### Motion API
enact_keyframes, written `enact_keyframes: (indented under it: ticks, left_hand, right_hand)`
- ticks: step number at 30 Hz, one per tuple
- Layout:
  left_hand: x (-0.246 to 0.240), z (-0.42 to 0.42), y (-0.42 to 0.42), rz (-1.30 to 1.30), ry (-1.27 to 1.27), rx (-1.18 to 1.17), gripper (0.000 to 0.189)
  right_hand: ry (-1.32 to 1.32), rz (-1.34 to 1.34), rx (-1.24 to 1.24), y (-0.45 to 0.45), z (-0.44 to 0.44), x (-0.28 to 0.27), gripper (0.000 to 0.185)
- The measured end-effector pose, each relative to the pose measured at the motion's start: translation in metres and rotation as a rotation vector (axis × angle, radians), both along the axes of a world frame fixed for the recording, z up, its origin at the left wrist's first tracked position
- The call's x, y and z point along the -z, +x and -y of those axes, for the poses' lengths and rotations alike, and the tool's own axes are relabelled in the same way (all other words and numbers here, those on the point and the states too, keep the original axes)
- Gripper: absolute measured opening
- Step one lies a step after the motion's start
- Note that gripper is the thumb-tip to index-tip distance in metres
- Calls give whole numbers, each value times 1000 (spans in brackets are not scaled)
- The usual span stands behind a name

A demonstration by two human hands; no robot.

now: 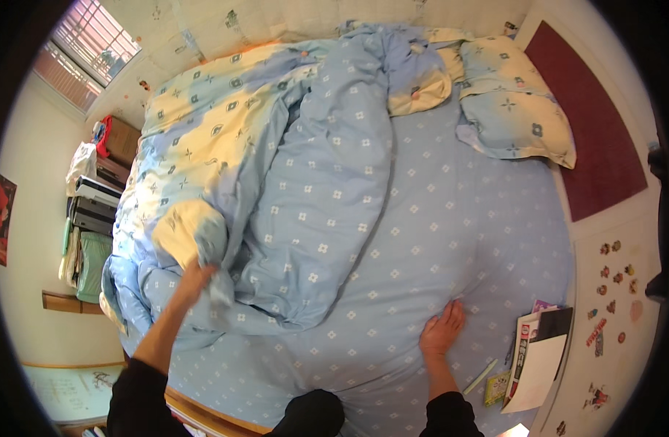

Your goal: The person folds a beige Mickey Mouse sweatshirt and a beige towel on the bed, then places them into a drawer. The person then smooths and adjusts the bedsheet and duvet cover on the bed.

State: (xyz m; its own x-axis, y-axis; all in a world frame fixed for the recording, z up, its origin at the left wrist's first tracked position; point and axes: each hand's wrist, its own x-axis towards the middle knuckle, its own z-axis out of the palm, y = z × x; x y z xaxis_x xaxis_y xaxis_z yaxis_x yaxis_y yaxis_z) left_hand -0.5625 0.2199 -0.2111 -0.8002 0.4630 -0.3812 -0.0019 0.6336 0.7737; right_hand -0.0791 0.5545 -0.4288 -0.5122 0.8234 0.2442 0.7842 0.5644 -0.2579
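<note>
My left hand (197, 283) grips a gathered edge of the quilt (323, 180), near its lower left corner. The quilt lies rumpled over the far and left part of the bed. Its top face is patterned in yellow and blue, and its folded-back underside is pale blue with small white flowers. My right hand (444, 328) presses down with its palm on the pale blue fitted sheet (416, 235), fingers pointing away from me. Creases in the sheet run out from that hand. Part of the quilt's held edge is blurred.
Patterned pillows (517, 120) lie at the headboard (591, 125), which has a dark red panel. Papers and a book (537, 360), a small green box (497, 388) and a pale green stick (481, 376) lie at the right. Bags and cases (97, 213) are stacked beyond the left edge.
</note>
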Motion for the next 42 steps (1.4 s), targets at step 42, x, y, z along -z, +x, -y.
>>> enact_keyframes:
  ticks: [42]
  left_hand:
    - [-1,-12,420,1218,-112,1428,56]
  right_hand:
    - [-852,-134,-251,-19,-54,-305,47]
